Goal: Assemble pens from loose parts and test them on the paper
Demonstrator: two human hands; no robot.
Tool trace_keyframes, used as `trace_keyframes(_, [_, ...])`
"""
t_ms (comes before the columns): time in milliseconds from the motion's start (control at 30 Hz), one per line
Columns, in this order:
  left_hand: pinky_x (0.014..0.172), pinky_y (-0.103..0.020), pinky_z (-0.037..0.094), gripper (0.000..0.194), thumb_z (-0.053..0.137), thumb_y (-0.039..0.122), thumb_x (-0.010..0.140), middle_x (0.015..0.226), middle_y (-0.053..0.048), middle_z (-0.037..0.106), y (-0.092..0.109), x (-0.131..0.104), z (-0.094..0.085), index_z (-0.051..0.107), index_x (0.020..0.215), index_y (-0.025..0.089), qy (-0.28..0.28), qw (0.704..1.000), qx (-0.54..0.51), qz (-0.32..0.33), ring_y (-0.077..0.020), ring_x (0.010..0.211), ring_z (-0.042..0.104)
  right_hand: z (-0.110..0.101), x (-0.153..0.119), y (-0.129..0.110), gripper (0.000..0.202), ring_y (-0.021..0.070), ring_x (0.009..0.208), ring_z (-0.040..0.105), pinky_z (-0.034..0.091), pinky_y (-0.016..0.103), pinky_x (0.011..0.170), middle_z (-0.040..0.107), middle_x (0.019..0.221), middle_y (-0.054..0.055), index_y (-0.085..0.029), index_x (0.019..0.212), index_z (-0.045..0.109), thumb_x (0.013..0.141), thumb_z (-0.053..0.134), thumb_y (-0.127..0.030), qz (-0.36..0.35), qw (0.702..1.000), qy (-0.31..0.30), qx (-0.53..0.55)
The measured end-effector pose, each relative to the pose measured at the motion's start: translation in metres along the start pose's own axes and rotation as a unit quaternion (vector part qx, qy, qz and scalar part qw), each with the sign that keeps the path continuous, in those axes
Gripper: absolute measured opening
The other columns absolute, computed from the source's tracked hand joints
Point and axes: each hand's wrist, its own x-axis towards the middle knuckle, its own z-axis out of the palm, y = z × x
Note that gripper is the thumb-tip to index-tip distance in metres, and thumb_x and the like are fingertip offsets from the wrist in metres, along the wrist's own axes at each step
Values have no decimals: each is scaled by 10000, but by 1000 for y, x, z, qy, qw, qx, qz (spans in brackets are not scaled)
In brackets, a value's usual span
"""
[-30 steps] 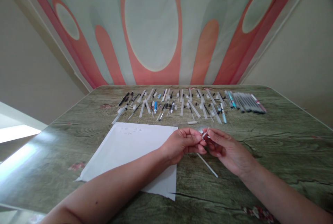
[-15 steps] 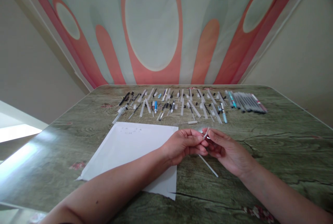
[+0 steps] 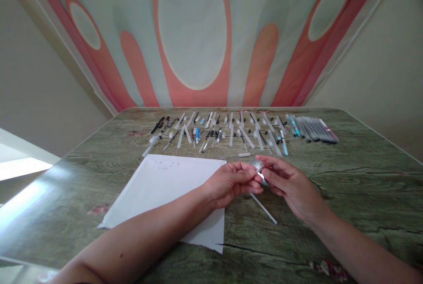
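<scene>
My left hand [image 3: 234, 182] is closed in a pinch on a small whitish, translucent pen part [image 3: 259, 168], whose exact kind is too small to tell. Just to the right, my right hand [image 3: 287, 182] has its thumb and index finger apart around the part's free end, not visibly gripping it. Below the hands a thin white pen refill or tube [image 3: 265, 210] lies slanted on the table, its upper end hidden by my left fingers. Beyond them rests a short whitish pen piece [image 3: 244, 155].
A white sheet of paper [image 3: 165, 196] with faint marks lies under my left forearm. Farther back, rows of pen barrels, caps and refills [image 3: 231, 135] spread over the wood-patterned table [image 3: 357, 187]. Several pens [image 3: 312, 129] sit grouped at the back right.
My right thumb and index finger have spread apart and come off the small part. The left hand keeps its pinch almost in place.
</scene>
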Motion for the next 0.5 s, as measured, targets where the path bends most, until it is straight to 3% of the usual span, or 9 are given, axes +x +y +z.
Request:
trace_keyframes(133, [754,-306,544,115,635,189,817,813,-60,656,2,-1,3,597,861,90,11,1000,17,11,-102,645,641,-5,-3,-7,265,123,739,566,433,222,598,642,874,9,-247,1024,662,783,676,-356,-73,987,26,-141])
trace_keyframes(233, [741,-310,544,138,657,204,801,798,-57,657,2,-3,5,596,854,93,15,999,27,16,-105,634,639,-5,-6,-13,169,148,825,597,453,263,732,656,901,8,-238,930,677,805,653,-348,-124,967,25,-222])
trace_keyframes(500, [730,-306,543,147,676,200,785,768,-51,662,2,-4,8,598,855,97,12,1000,19,5,-104,613,638,-4,-11,-20,134,154,801,606,460,270,718,649,897,4,-243,913,661,824,628,-338,-184,936,37,-297])
